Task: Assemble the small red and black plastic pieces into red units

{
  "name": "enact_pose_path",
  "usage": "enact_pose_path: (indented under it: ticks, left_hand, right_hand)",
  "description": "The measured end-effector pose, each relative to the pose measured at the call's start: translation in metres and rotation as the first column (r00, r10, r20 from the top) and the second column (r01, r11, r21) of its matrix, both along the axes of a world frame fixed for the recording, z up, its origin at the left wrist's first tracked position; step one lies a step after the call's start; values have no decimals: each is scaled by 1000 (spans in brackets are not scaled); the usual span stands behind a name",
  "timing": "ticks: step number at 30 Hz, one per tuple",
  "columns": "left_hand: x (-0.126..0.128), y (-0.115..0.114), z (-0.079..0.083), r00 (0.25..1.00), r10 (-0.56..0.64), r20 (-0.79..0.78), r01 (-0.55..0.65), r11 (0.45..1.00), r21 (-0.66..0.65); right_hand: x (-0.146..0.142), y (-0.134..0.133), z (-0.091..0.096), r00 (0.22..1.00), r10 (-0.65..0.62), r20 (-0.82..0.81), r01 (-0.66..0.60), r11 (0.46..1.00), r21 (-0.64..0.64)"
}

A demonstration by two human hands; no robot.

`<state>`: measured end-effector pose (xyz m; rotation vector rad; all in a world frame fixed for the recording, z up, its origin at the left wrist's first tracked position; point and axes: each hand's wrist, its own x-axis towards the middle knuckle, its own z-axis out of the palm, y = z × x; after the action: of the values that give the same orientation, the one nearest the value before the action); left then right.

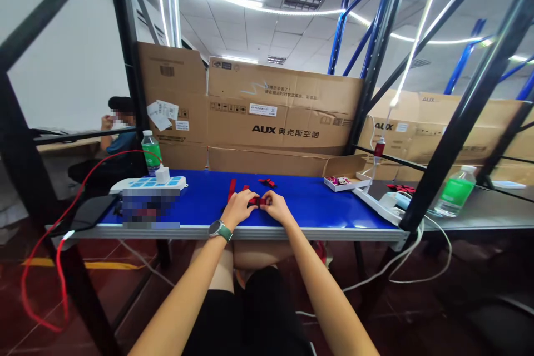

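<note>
Red piece [257, 201] is held above the blue bench [308, 206], near its front edge, between both hands. It is gripped by the left hand [237, 208] and right hand [277, 207], with the left fingers [249, 204] and right fingers [267, 198] clamped on it from either side; its exact form is hidden by the fingers. Both forearms are rested toward the bench's front edge [233, 232]. A watch with a green strap [219, 230] is worn on the left wrist. A long red strip [231, 189] is lying on the bench just ahead of the left hand, and small red bits [267, 182] are placed further back, ahead of the right hand. Left along the bench, a white power strip [148, 184] is seen with a white plug [162, 174] in it, and a green-labelled water bottle [151, 151] is stood behind it. A pixelated patch [150, 208] covers the bench in front of the strip. A red cable [54, 233] is run down toward the floor at left. Right of the hands, a low cardboard tray [346, 179] holding small items is set at the bench's back corner. Large AUX cartons [275, 117] are stood behind the bench. A seated co-worker [119, 125] is seen beyond the rack at far left, one hand raised, well apart from the bench.
</note>
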<state>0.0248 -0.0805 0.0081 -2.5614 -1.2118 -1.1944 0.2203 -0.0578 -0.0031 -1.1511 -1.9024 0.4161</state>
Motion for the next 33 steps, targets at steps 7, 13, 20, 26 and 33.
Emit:
enact_pose_path:
  ticks: [7, 13, 20, 26, 33]
  left_hand:
    - [4, 0, -1, 997, 68, -20, -68, 998, 1]
    - [7, -1, 7, 998, 25, -50, -24, 999, 22]
    - [9, -2, 6, 999, -37, 4, 37, 998, 47]
    - [8, 1, 4, 1000, -14, 4, 14, 1000, 12]
    - [9, 7, 0, 999, -47, -12, 47, 999, -20]
  right_hand:
    - [-1, -1, 2, 999, 47, 7, -47, 999, 10]
    - [-5, 4, 3, 999, -27, 34, 28, 999, -20]
    - [9, 12, 3, 974, 95, -208, -114, 990, -82]
    - [0, 13, 1, 997, -1, -74, -5, 997, -74]
    - [4, 18, -4, 999, -6, -35, 4, 998, -63]
